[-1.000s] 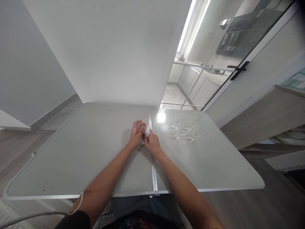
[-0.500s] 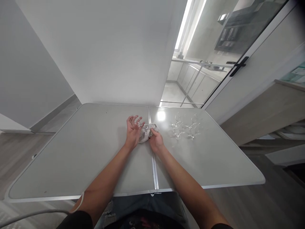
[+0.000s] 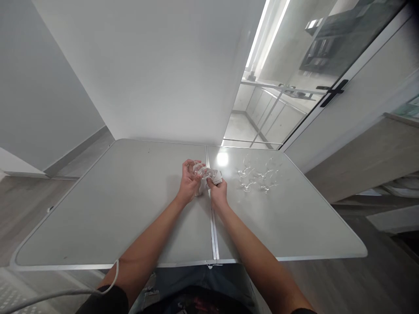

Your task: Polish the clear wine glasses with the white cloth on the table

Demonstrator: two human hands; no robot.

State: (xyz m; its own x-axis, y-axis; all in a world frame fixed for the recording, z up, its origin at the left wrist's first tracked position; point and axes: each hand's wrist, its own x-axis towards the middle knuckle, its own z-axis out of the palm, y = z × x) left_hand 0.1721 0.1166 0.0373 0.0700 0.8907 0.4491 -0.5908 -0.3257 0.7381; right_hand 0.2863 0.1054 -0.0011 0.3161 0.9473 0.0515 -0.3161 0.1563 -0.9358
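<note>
In the middle of the table, my left hand [image 3: 187, 184] curls its fingers around a clear stemmed glass [image 3: 197, 168]. A light, whitish cloth [image 3: 214, 175] is bunched in my right hand [image 3: 218, 193], thumb on top, pressed against the glass's right end. Part of the cloth hangs below, between the two hands. The glass's stem and foot are mostly covered by the cloth and fingers. To the right, several clear stemmed glasses [image 3: 247, 187] stand grouped together on the table.
The pale folding table [image 3: 108, 209] has a metal seam down its middle and a metal edge. A white wall [image 3: 170, 87] rises behind it. A glass door with a black handle [image 3: 334, 93] is at the back right, wooden shelving beyond. A cable [image 3: 65, 293] runs by my left arm.
My left hand's spread fingers have closed around the glass and moved slightly right. My right hand has shifted the cloth a little to the right. The grouped glasses stay in place.
</note>
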